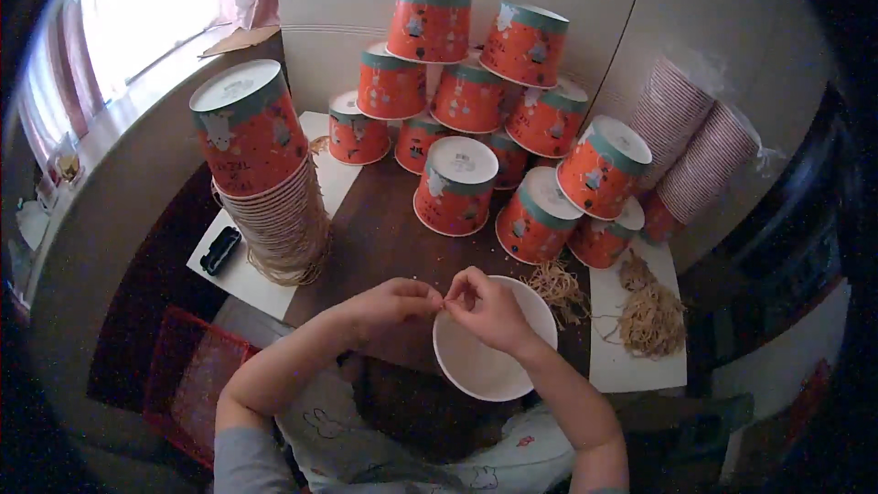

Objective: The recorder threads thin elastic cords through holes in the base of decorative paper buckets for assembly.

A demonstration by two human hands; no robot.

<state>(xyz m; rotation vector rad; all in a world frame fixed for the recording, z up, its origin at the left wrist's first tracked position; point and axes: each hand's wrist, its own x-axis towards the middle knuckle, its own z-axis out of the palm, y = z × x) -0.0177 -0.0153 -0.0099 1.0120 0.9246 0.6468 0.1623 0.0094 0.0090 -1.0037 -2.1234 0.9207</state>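
Left hand (pixel 391 304): in from the left, fingertips drawn together just beside the right hand's; anything pinched there is too small to make out.
Right hand (pixel 489 313): over the white-lined tub, thumb and fingers together in a fine pinch; cannot tell what, if anything, they clamp.
White-lined tub (pixel 498 380): at the near edge of the desk (pixel 370 224), mouth up, below the right hand; whether desk or lap bears it, I cannot tell.
Tub, handling: looks like thin coated paperboard. I judge it light, springy in the wall, a little slick, easily dented; the rolled rim should be stiffest.
Tub, hold: best at the rim, or with a spread hand low on the wall; a hard squeeze mid-wall would likely buckle it.
Tan cord: small heap (pixel 560 291) just right of the tub, larger bundle (pixel 651 322) farther right on white board (pixel 631 370). Judged limp, light, prone to snag; take one strand near its end.
Nested stack (pixel 272 210): left, orange-and-green, mouths down, strands hanging about it; probably top-heavy, so steady it low.
Upturned tubs (pixel 455 197): far side, piled in tiers; a light knock might topple them.
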